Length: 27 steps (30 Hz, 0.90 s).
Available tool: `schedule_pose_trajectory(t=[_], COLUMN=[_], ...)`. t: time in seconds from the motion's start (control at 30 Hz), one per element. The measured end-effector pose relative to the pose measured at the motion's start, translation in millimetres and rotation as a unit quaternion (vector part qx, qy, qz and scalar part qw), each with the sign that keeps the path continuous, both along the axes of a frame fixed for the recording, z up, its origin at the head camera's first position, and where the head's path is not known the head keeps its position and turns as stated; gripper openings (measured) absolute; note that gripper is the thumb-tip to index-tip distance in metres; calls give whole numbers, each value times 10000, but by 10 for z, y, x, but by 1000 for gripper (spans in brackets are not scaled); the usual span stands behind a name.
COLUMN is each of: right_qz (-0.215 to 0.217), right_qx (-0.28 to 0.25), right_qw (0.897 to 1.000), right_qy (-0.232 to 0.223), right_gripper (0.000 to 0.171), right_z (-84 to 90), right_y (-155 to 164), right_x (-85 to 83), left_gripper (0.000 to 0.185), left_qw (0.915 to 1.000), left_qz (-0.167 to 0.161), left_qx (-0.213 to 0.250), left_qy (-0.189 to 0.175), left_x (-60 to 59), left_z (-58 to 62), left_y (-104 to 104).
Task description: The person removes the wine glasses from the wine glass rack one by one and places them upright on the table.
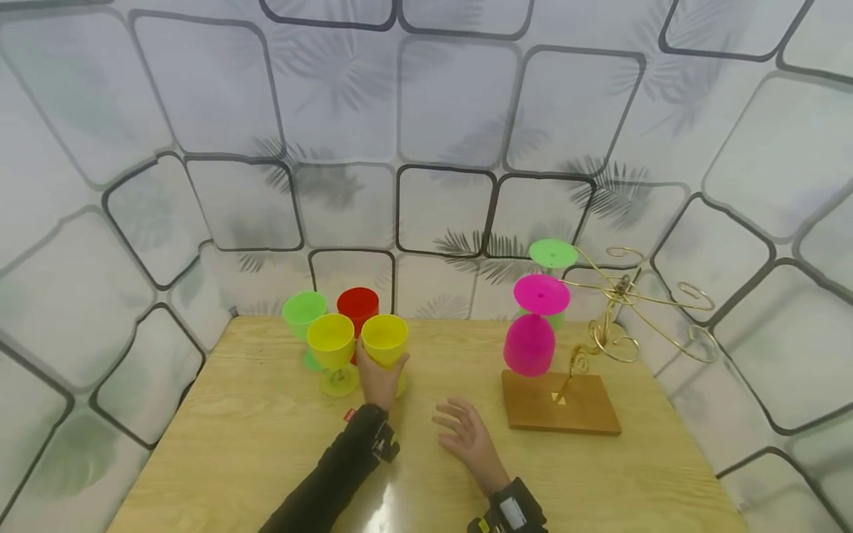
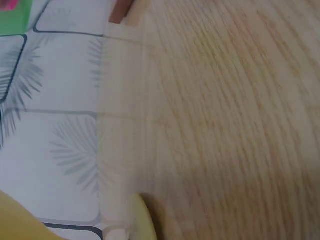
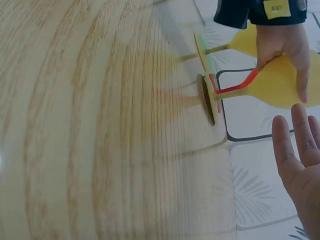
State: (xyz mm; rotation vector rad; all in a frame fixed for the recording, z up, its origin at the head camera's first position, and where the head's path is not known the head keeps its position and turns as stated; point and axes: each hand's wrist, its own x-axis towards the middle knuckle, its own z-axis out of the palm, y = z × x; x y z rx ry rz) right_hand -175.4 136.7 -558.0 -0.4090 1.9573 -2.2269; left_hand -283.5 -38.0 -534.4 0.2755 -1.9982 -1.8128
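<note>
My left hand grips the bowl of a yellow goblet, its thumb and fingers around the sides. The goblet stands upright, and its foot appears tilted slightly off the table in the right wrist view or just at its surface; I cannot tell which. Just left of it stands a second yellow goblet. A red goblet and a green goblet are behind these two. Over the table, my right hand is held with fingers extended, touching nothing. In the left wrist view only parts of the yellow goblet show.
To the right, a gold wire rack with curled arms rises from a wooden base. A magenta goblet and a green goblet hang upside down on it. A patterned curtain surrounds the wooden table.
</note>
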Motion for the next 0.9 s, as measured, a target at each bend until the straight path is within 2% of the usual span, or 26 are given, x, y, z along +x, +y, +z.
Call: schedule_pose_trajectory(t=[0.23,0.33,0.43,0.53,0.6,0.67,0.73,0.8,0.87,0.9], right_qz=[170,186,189,183,185,198,216,245,264,271], right_qx=[-211,-233,-231,-210,-193,-156,-24,230,616,834], right_qw=[9996,9995,9995,9996,9995,9994,9991,9982,9954,9930], right_qy=[69,78,83,110,150,218,355,500,690,788], right_gripper=[64,64,63,63,63,63,62,60,55,53], right_z=[-4,-8,-20,-33,-36,-33,-25,-19,-8,-2], right_y=[-32,-49,-57,-57,-51,-41,-22,12,55,76], right_x=[29,31,22,8,2,2,8,19,31,37], left_gripper=[92,90,90,92,94,94,94,90,84,82], left_qw=[9988,9982,9980,9975,9968,9963,9964,9950,9878,9804], left_qz=[436,585,593,506,472,429,277,-65,-672,-1072], left_qx=[166,136,220,291,123,-129,-484,-937,-1397,-1652], left_qy=[119,44,-92,-407,-640,-727,-631,-337,-123,-53], left_x=[-82,-98,-100,-64,0,105,245,404,564,641], left_z=[-83,-105,-133,-173,-199,-207,-204,-175,-103,-66], left_y=[53,64,62,52,41,28,9,-19,-54,-80])
